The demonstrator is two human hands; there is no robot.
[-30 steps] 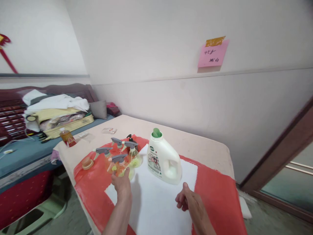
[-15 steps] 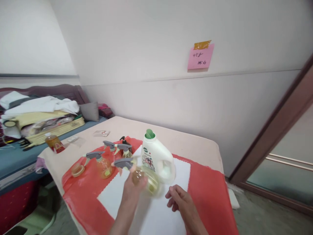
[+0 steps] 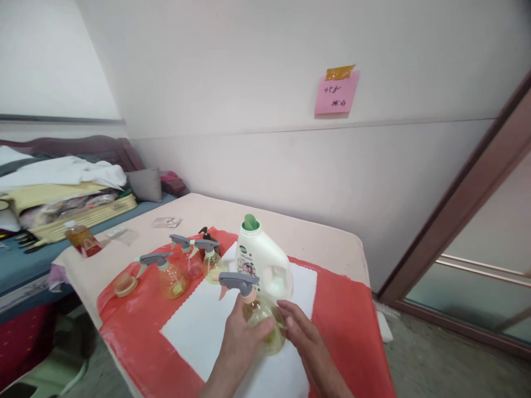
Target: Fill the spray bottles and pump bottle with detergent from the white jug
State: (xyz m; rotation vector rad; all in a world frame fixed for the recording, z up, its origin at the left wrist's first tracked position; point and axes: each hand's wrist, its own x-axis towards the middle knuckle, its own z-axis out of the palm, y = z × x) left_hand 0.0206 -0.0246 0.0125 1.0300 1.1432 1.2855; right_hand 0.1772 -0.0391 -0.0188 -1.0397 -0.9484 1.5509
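Head view showed your beige-covered table (image 3: 319,237), then a red sheet (image 3: 348,331) on it and a white sheet (image 3: 186,331) over that. Your pale jug (image 3: 265,251) stood upright on the white sheet. Just nearer you, over the white sheet, the fingers of your left hand (image 3: 240,334) were wrapped round a clear spray bottle (image 3: 269,312), tilted with its head leftward. Your right hand (image 3: 302,334) had half-bent fingers at its other side; whether they gripped it, I couldn't tell. Leftward sat a small round container (image 3: 125,284).
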